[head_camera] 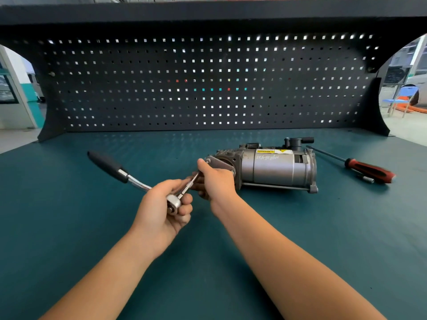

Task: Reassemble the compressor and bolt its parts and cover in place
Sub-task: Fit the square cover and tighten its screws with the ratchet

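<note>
A grey metal compressor (275, 168) lies on its side on the green bench, with a yellow warning label on top and a flat cover plate (219, 164) on its left end. My left hand (164, 209) grips the head of a chrome ratchet wrench (129, 176), whose black handle points up and to the left. An extension bar (190, 184) runs from the ratchet head toward the cover plate. My right hand (216, 179) holds the far end of that bar against the cover, thumb up by a bolt at the plate's top corner. The bar's tip is hidden behind my fingers.
A red and black screwdriver (360, 166) lies to the right of the compressor, with a small metal bit (367, 179) beside its handle. A dark pegboard (208, 84) closes the back of the green bench (69, 215). A blue chair (403, 98) stands beyond at the far right.
</note>
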Available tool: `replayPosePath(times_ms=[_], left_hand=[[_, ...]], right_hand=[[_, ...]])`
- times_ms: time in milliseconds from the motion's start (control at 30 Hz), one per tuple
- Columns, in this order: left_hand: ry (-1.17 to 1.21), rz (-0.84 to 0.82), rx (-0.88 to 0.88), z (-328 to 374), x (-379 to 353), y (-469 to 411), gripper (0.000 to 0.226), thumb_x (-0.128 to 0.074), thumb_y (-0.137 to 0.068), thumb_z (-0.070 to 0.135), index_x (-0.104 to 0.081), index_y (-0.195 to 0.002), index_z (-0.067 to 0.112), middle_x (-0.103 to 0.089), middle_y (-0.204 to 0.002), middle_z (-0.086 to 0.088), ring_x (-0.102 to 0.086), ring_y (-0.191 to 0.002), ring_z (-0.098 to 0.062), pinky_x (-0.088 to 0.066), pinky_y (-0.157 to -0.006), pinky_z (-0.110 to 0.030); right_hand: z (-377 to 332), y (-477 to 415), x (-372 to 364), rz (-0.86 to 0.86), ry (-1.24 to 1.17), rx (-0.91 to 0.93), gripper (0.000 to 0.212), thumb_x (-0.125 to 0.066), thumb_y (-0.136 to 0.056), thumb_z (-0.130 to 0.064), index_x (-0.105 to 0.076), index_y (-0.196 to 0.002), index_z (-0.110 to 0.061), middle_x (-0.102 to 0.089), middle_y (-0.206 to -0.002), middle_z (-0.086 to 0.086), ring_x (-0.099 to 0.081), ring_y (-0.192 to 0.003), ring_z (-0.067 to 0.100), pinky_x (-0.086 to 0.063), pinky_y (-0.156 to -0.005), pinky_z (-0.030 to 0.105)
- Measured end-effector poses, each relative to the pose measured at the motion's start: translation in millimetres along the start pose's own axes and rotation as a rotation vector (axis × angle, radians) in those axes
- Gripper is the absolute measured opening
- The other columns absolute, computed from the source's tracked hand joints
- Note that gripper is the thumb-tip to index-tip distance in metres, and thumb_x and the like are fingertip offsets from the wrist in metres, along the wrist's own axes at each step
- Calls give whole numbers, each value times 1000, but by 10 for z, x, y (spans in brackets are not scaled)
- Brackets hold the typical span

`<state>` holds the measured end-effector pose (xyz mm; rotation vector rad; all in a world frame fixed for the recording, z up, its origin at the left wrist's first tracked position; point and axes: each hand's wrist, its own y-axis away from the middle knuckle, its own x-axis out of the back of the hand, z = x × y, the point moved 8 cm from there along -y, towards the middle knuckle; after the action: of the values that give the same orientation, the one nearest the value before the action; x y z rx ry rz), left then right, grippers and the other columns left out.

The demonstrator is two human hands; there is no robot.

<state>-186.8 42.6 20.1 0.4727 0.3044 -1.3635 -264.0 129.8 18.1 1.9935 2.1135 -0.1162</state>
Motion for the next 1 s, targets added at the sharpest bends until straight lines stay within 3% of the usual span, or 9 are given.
replayPosePath(times_ms=[133,300,400,500,633,700,833,900,1000], left_hand=[[-138,23,-95,90,16,-29,23,-44,-91,14,-65,-98,7,-44,-44,1,-33,-31,-8,-23,-32,-11],[-1117,154,-612,334,-99,109,29,-47,-85,9,-61,-70,28,-62,-59,3,-47,-48,-21,-34,-44,-26],[-1444,191,-736,275,-224,192,33,-53,-82,21,-61,-113,31,-69,-88,-2,-60,-86,-34,-44,-65,-36],[-1588,244,-853,269,-293,235,48,-54,-84,26,-48,-132,29,-68,-98,-1,-61,-89,-30,-44,-70,-34],[-1208,173,-728,289,-206,180,22,-59,-86,20,-64,-106,29,-69,-74,7,-62,-72,-15,-47,-67,-30],[-779,123,-469,210,-83,60,14,-54,-92,18,-64,-85,26,-61,-52,5,-48,-41,-7,-39,-48,-23],[140,29,34,-46,-12,-7,25,-41,-94,19,-60,-85,6,-53,-50,-4,-31,-29,-6,-23,-31,-11],[201,10,70,-59,-18,-20,21,-40,-93,15,-57,-84,5,-48,-48,-3,-29,-30,-6,-20,-31,-10],[-264,80,-154,88,25,-51,22,-45,-91,5,-65,-93,13,-43,-44,3,-30,-32,-8,-23,-34,-14]], right_hand=[[66,-8,-86,-114,-126,-96,30,-47,-97,-29,-58,-76,-11,-66,-54,-5,-59,-41,4,-44,-57,21],[57,-61,-29,-117,-20,-59,32,-45,-98,-28,-56,-72,-15,-64,-61,-2,-59,-52,7,-49,-76,29],[-11,-78,55,-41,48,25,33,-60,-91,-29,-53,-63,-11,-61,-51,-1,-57,-46,9,-48,-48,20],[26,-83,37,-13,92,6,30,-64,-87,-27,-56,-65,-9,-67,-78,12,-55,-54,15,-41,-49,23],[67,-90,-29,-51,-178,-91,24,-58,-91,-17,-53,-69,-9,-60,-72,10,-55,-59,19,-44,-60,28],[95,-86,-56,-89,-202,-120,23,-56,-92,-19,-55,-71,-10,-63,-66,6,-57,-59,17,-44,-69,30],[80,-68,-104,-148,-94,-93,25,-52,-95,-27,-56,-77,-11,-70,-68,1,-63,-64,13,-47,-88,34],[9,-82,-58,-101,54,-4,30,-51,-94,-30,-57,-73,-10,-71,-76,4,-63,-62,12,-48,-77,30],[-74,-93,14,-31,242,100,41,-55,-92,-35,-51,-58,-13,-63,-62,1,-61,-57,13,-44,-63,24]])
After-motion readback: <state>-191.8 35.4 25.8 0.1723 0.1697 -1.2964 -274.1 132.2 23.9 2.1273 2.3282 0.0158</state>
